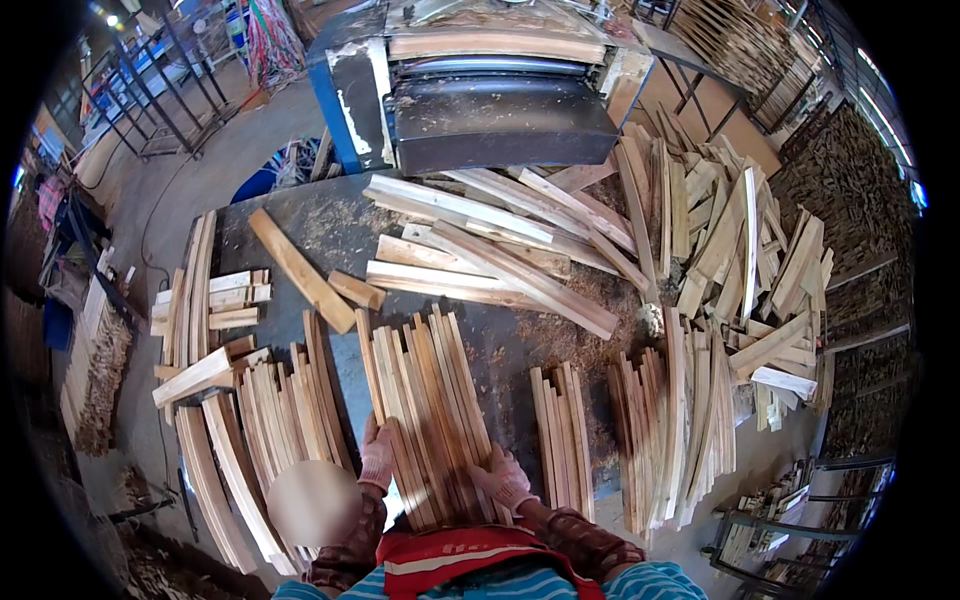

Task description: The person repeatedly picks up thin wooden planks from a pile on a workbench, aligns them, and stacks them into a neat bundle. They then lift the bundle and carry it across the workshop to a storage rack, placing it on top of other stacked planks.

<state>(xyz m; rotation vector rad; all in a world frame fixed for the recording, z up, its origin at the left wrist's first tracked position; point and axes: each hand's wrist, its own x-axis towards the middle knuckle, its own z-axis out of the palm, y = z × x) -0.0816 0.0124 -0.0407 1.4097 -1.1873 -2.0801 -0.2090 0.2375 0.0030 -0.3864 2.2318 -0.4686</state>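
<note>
Slats (428,420) lay bundled between my left grip (377,456) and right grip (503,478), both unclenched against the outer edges; loose boards (522,277) rested beyond

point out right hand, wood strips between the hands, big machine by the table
Right hand (504,480), head view: back of the hand
Wood strips (430,410), head view: around mid-length
Big machine (505,120), head view: dark front part

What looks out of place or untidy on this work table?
The boards in front of the machine look untidy: they cross at different angles, whereas the central front strips lie roughly parallel. Brown shavings are also scattered over the dark table.
</note>
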